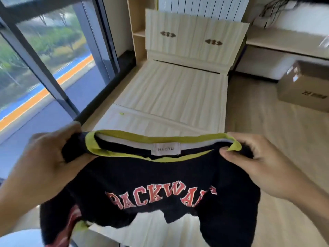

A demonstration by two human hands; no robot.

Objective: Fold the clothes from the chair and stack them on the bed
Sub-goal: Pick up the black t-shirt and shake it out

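The left hand [44,155] and the right hand [256,157] hold a black T-shirt [160,179] up in the air over the foot of the bare wooden bed [170,93] — each with fingers curled tight on a shoulder beside the yellow-green collar [110,154]. Its white neck label [166,148] reads HAOYU, and red letters cross the chest. A cardboard box [304,84] sits on the floor right of the bed — a large window [44,56] runs along its left side.

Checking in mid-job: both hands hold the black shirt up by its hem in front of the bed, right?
Not quite. The head view shows the left hand and right hand gripping the black shirt at its shoulders, either side of the yellow-green collar, not by its hem. It is held up in front of the bed.
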